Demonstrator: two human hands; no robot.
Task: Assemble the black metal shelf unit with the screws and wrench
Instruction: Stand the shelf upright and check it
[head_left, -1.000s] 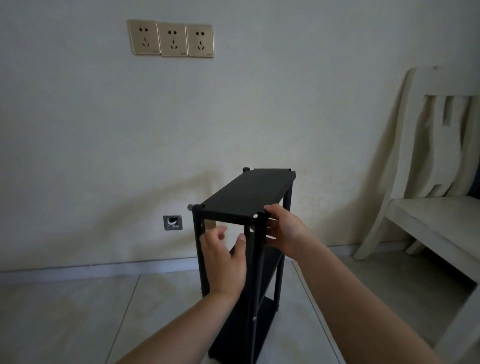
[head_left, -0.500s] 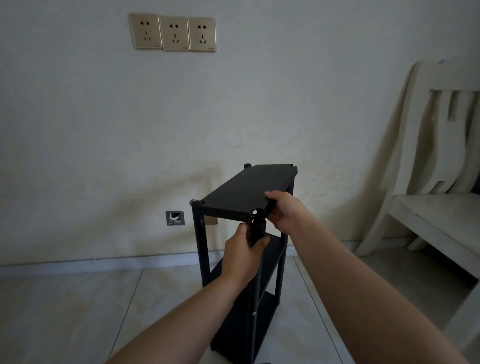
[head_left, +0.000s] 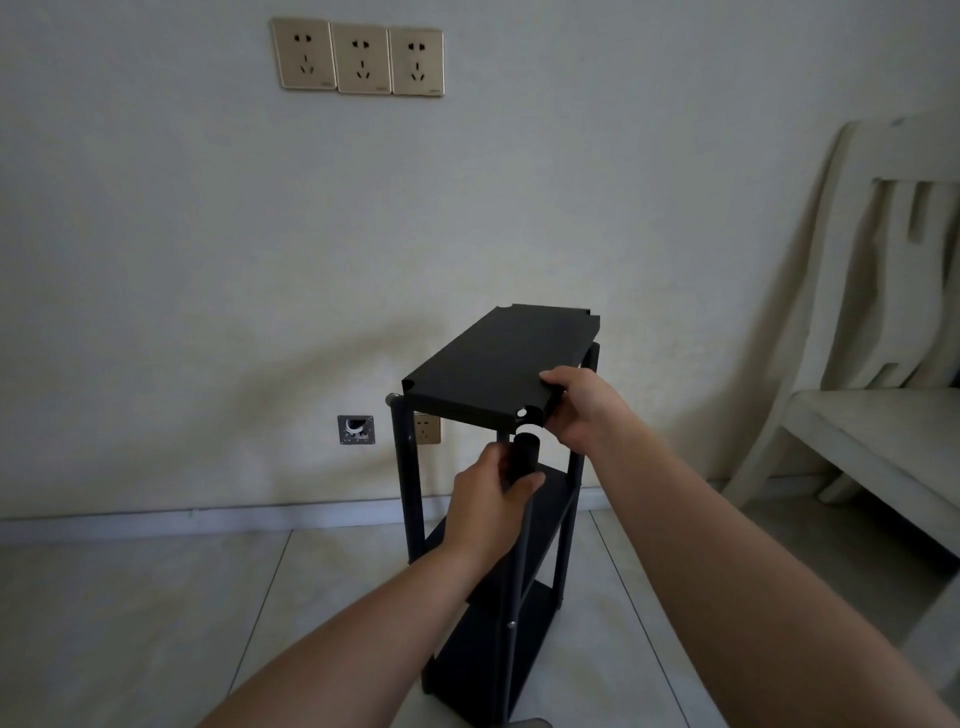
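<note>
The black metal shelf unit (head_left: 519, 545) stands upright on the tiled floor in front of me, with a middle and a bottom shelf between its posts. Its top shelf panel (head_left: 498, 366) is lifted and tilted, and the near corner hole shows above the near post (head_left: 523, 456). My left hand (head_left: 491, 501) grips the upper end of that near post. My right hand (head_left: 582, 402) holds the panel's near right edge, thumb on top. The far left post (head_left: 401, 447) stands bare below the panel's corner. No screws or wrench are in view.
A cream wall with three sockets (head_left: 358, 58) is behind the unit, plus a low socket (head_left: 427, 429) and an open wall box (head_left: 356, 429). A pale wooden chair (head_left: 872, 405) stands at the right. Tiled floor (head_left: 156, 613) spreads to the left.
My left hand went from open beside the posts to gripping the near post's top. The right hand lifted the top panel off the posts, so it now sits higher and tilted.
</note>
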